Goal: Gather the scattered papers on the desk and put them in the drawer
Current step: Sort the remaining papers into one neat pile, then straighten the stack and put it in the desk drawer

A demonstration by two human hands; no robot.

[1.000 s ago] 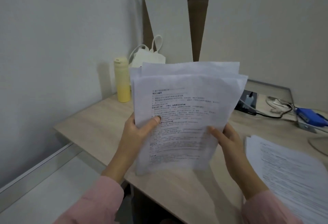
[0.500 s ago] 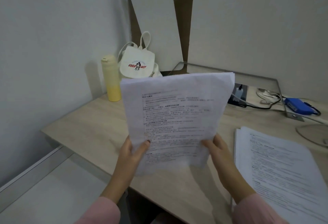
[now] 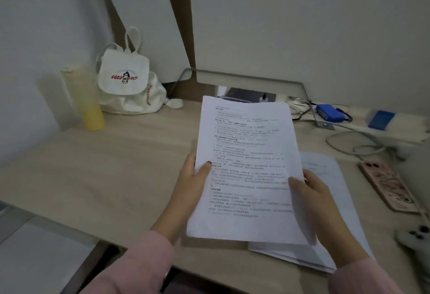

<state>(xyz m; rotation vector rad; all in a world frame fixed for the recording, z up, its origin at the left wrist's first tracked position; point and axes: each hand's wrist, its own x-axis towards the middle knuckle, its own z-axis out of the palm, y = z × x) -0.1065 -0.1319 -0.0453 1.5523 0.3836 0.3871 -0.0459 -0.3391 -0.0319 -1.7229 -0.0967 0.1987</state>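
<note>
I hold a stack of printed white papers [image 3: 246,154] above the wooden desk [image 3: 111,165]. My left hand [image 3: 190,184] grips its left edge with the thumb on the top sheet. My right hand [image 3: 314,198] grips the right edge, thumb on top too. The stack is tilted low, over the left part of a second pile of papers [image 3: 330,200] that lies flat on the desk at the right. No drawer shows in this view.
A yellow bottle [image 3: 86,100] and a white "GOOD LUCK" bag [image 3: 130,84] stand at the back left. A pink phone [image 3: 391,186], cables [image 3: 353,144], a blue device [image 3: 330,113] and a grey object [image 3: 416,238] lie at the right. A light surface [image 3: 35,254] sits lower left of the desk.
The held stack has come down from upright in front of me and moved right, now lying low over the pile on the desk. Both hands keep their hold.
</note>
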